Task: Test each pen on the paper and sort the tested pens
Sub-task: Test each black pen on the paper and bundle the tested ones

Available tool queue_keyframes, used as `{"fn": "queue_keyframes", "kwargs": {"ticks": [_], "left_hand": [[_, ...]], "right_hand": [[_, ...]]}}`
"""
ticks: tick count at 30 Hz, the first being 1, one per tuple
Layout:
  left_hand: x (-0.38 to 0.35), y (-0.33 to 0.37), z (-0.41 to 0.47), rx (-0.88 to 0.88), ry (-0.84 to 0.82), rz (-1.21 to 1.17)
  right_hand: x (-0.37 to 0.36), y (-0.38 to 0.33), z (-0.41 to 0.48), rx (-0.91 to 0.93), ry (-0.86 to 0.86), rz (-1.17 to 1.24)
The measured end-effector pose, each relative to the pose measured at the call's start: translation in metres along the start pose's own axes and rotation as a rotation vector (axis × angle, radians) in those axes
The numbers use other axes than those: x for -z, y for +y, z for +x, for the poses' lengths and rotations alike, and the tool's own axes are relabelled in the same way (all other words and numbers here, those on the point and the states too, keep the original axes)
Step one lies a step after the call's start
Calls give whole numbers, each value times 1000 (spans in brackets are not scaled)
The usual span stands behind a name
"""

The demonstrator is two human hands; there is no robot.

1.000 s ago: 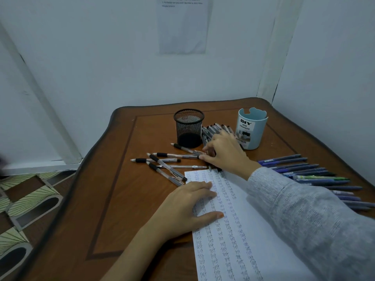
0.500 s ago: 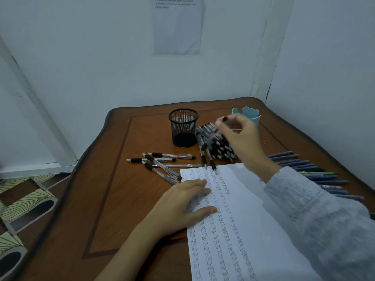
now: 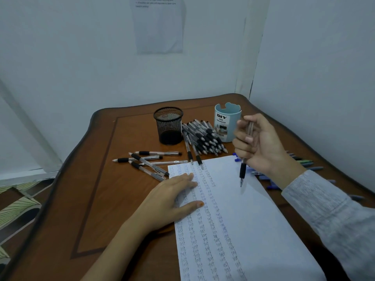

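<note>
Paper (image 3: 263, 220) lies on the worktop (image 3: 121, 199), left hand (image 3: 170, 199) flat on its edge, fingers straight. Higher up, right hand (image 3: 263, 145) curls round a pen (image 3: 242, 171), tip pointing down just above the sheet. Further back sits the pen pile (image 3: 205, 138).

The label (image 3: 221, 121) on the light-blue pen cup (image 3: 233, 118) read "DIY DESK ORGANIZER". The paper (image 3: 253, 220) carried columns of the handwritten word "test". The wall sheet (image 3: 159, 27) bore print too small to read.
</note>
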State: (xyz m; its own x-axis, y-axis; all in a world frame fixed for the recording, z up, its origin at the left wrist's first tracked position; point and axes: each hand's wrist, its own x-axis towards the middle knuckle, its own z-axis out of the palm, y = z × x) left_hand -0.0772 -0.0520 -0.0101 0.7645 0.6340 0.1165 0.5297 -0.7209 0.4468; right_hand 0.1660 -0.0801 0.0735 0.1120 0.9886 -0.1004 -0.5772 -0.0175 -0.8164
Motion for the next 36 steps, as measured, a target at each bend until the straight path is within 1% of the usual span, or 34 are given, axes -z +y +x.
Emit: {"fn": "queue_keyframes", "kwargs": {"ticks": [2,5,8,9,11,13,15,21,28,31,36], "left_hand": [[0,0,0,-6,8,-6],[-1,-1,0,-7,9,-10],[-2,-1,0,-7,22,-14],[-2,-1,0,-9,24,-14],[-2,-1,1,-6,21,-16],[-2,-2,1,-1,18,-14],[-2,-2,1,-4,18,-13],[-3,-3,2,7,17,-17],[-4,-3,3,8,25,-19],[-4,-4,3,13,24,-17],[-4,-4,2,22,18,-13]], "right_hand": [[4,3,-4,-17,-37,-14],[12,10,-4,4,6,-170],[23,22,-1,-199,4,4],[27,27,-1,-248,13,-1],[33,36,0,-320,34,-100],[31,45,0,-329,49,-158],[27,53,0,-241,64,-227],[22,71,3,83,133,-539],[20,84,0,304,243,-852],[21,86,3,325,256,-907],[22,85,4,315,170,-887]]}}
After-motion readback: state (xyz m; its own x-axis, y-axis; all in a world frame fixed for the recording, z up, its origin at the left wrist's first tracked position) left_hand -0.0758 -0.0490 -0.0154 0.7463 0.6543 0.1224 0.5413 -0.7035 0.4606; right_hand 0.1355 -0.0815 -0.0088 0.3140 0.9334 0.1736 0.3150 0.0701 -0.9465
